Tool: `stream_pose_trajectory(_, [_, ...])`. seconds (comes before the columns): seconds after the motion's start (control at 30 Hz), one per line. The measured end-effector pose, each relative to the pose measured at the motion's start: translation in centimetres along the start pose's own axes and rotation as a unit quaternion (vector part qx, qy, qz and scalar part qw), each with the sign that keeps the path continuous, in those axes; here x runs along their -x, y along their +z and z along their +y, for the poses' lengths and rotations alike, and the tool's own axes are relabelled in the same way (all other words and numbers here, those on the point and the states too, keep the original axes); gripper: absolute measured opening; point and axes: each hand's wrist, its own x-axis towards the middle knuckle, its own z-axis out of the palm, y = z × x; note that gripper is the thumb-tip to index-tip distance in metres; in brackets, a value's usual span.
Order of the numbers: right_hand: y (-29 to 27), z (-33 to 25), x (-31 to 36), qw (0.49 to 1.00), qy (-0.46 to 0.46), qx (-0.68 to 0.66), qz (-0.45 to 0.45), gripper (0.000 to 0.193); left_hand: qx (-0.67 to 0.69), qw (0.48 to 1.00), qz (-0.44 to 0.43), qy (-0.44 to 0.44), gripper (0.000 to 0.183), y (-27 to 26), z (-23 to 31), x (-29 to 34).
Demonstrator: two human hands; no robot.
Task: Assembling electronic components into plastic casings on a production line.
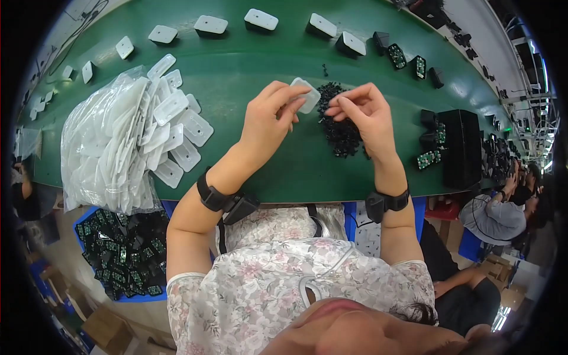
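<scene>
Pinched between the thumb and fingers of my left hand (273, 111) is a white plastic cover (309, 99), a flat piece with rounded corners, held tilted above the table. My right hand (365, 113) is beside it, thumb and fingertips pressed together over a heap of small black parts (342, 137). Whatever sits between those fingertips is too small to make out. On the left, a clear plastic bag (100, 139) spills many more white covers (197, 128) onto the green table.
White-topped black housings (261, 20) stand in an arc along the far side of the green table (248, 74). Black housings with circuit boards (396, 56) continue rightward to a black box (461, 148). Below left, a blue bin (142, 299) holds circuit-board pieces. Another person (494, 219) sits at right.
</scene>
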Motion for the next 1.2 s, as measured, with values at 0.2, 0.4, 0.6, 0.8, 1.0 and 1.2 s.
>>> stream_pose_trajectory(0.2, [3.3, 0.6, -1.1, 0.997, 0.041, -0.047, -0.054, 0.008, -0.047, 0.998, 0.027, 0.044, 0.019, -0.2, 0.2, 0.3])
stream_pose_trajectory(0.4, [3.7, 1.4, -1.1, 0.998, 0.014, -0.038, -0.056, 0.008, -0.070, 0.997, 0.016, 0.018, 0.017, -0.8, 0.5, 0.3])
stream_pose_trajectory(0.6, [3.6, 0.9, -0.6, 0.996, 0.064, -0.008, -0.065, 0.009, -0.122, 0.989, 0.037, 0.078, 0.018, -0.9, 0.1, 0.6])
stream_pose_trajectory(0.8, [3.4, 1.2, -0.3, 0.997, 0.054, -0.048, -0.038, 0.008, 0.158, 0.980, 0.048, -0.112, 0.023, -0.1, 0.3, 0.8])
stream_pose_trajectory(1.0, [3.9, 1.9, -0.4, 0.982, -0.124, 0.145, -0.015, 0.005, 0.216, 0.963, -0.020, -0.160, 0.017, -0.2, -0.3, 1.0])
stream_pose_trajectory(1.2, [4.4, 2.4, -0.3, 0.989, -0.090, 0.121, 0.015, 0.006, 0.172, 0.981, 0.004, -0.084, 0.010, 0.1, -0.2, 1.0])
